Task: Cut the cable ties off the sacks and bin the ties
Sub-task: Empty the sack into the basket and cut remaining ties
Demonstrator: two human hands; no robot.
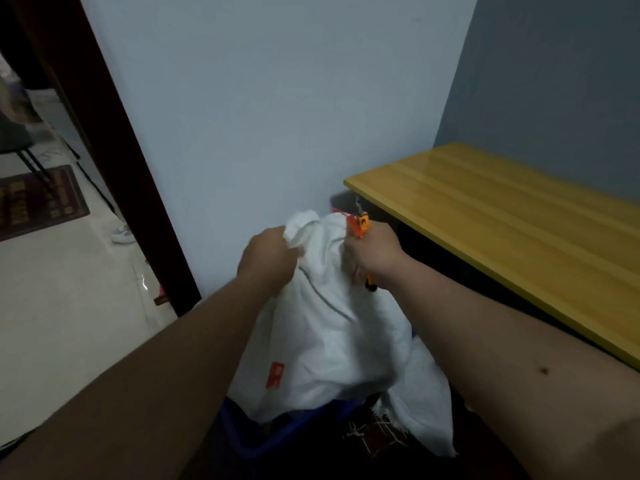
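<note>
Nearest, a blue bin (pixel 242 441) sits low in the scene, its rim partly covered by the sack; pale loose strands (pixel 367 433) lie on a dark surface just right of it. The white woven sack (pixel 325 327) stands upright out of the bin, bearing a red mark (pixel 274 375) on its lower left face. Left hand (pixel 268 259) grips the bunched cloth at the sack's neck, fingers curled into the fabric. Right hand (pixel 374 252) is closed round an orange-handled cutter (pixel 362 226), its head showing above the fist and the handle end below it, touching the right side of the neck; a thin red tie (pixel 341 212) appears to run from the neck to the cutter head, though the frame is blurred there. To the right, a yellow table (pixel 502 216) runs from near to far along the grey wall (pixel 554 81). At far left, a dark door frame (pixel 104 133) opens on a tiled floor (pixel 69 306) with a mat (pixel 38 199).
</note>
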